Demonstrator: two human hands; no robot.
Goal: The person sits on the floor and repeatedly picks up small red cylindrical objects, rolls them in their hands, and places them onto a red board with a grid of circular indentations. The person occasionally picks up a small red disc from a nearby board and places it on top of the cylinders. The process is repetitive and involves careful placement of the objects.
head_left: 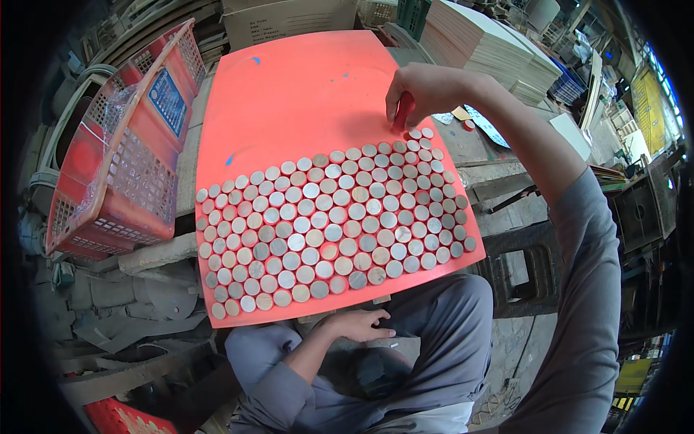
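The right hand [426,88] is pinching a red piece [404,113] between closed fingers, just beneath the palm; pale discs [310,190] are lying between both hands; steadying the piece is probably sparing its neighbours. The left hand [356,325] is resting half-curled, seemingly holding nothing.

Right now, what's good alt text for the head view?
A person's right hand holds a red, roughly cylindrical object at the far right corner of packed pale round discs on a flat coral-red sheet. The left hand looks empty; a red perforated plastic basket stands at left.
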